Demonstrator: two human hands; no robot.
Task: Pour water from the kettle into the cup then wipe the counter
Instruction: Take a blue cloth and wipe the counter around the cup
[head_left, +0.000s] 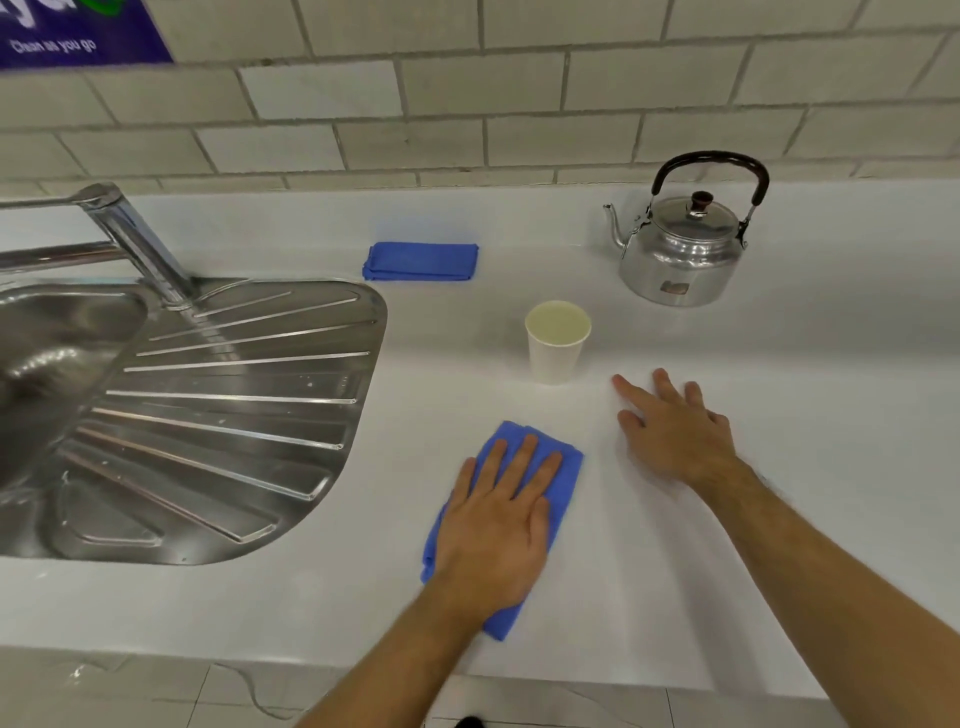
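1. Head view is showing your left hand (496, 525) lying flat, palm down, on a blue cloth (558, 467) near the front edge of the white counter (805, 415); the fingers are lying straight and close together, pressing the cloth to the surface rather than gripping it.
2. You are keeping your right hand (675, 436) to the right of the cloth, just beside it but apart from it, with the fingers spread wide and nothing in it; whether the palm is touching the counter I cannot tell.
3. Your paper cup (557, 343) is standing upright just beyond both hands, a little left of the right hand's fingertips and not touching them; it is looking nearly full of liquid.
4. Your metal kettle (680, 254) is sitting upright at the far right, lid on, spout pointing left, well apart from either hand.
5. A second, folded blue cloth (421, 261) is lying far behind the cup to the left, beside the steel sink drainer (234, 415) and tap (135, 239).
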